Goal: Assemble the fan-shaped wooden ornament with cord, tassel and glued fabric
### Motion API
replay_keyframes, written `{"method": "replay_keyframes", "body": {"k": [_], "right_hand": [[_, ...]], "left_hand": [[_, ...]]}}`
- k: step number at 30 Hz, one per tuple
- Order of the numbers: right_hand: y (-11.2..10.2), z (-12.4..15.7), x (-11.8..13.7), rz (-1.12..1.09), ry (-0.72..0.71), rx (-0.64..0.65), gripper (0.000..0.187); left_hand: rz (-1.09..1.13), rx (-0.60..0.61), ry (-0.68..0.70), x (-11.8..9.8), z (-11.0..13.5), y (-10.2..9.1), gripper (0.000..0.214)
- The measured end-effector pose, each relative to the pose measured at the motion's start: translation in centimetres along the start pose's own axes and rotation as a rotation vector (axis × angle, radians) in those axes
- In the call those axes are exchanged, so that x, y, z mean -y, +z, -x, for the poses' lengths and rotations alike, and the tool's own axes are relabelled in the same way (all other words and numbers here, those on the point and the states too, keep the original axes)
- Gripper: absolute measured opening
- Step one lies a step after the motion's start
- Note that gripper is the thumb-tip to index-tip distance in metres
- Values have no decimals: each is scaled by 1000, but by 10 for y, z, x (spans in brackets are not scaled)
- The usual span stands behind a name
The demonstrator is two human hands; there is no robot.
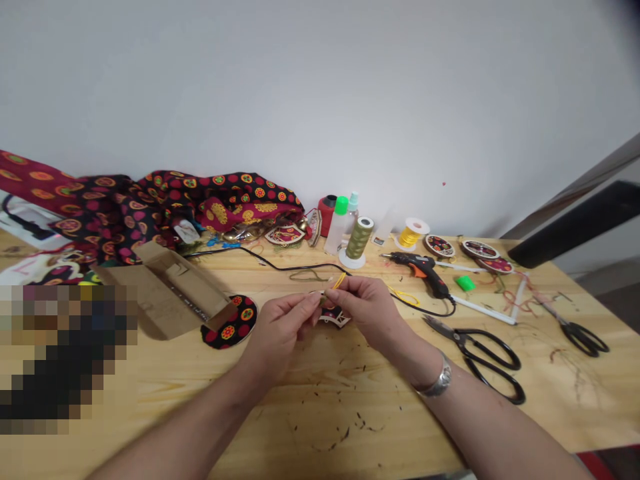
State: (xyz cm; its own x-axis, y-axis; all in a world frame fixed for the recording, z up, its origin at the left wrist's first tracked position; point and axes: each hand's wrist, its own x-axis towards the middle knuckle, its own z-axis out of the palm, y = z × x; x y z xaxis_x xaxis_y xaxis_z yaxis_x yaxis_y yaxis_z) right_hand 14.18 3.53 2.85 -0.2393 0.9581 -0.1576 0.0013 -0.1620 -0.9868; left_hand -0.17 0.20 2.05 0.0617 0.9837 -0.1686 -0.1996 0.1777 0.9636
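Over the middle of the wooden table, my left hand (283,327) and my right hand (373,307) meet with their fingertips nearly touching. A loop of yellow cord (340,280) sticks up from the pinched thumb and forefinger of my right hand. My left thumb and fingers are pressed together too, but what lies between them is too small to make out. Just under the fingers shows a dark patterned piece with a pale cut-out frame (336,318), partly covered by both hands; I cannot tell whether they touch it.
Left stand an open cardboard box (193,293) and a round patterned piece (240,323). Behind are bunched patterned fabric (165,193), bottles (338,227) and an olive thread spool (360,239). A glue gun (423,270) with its cable, large scissors (480,350) and smaller scissors (580,333) lie right.
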Motion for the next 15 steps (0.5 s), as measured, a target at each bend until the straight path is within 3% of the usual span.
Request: {"method": "replay_keyframes", "body": {"k": [7, 15], "right_hand": [[0, -1, -3, -4, -20, 24, 18], [1, -2, -5, 62, -34, 20, 18]], "left_hand": [[-56, -27, -27, -1, -2, 1, 28], [202, 15, -298, -2, -4, 0, 23]]}}
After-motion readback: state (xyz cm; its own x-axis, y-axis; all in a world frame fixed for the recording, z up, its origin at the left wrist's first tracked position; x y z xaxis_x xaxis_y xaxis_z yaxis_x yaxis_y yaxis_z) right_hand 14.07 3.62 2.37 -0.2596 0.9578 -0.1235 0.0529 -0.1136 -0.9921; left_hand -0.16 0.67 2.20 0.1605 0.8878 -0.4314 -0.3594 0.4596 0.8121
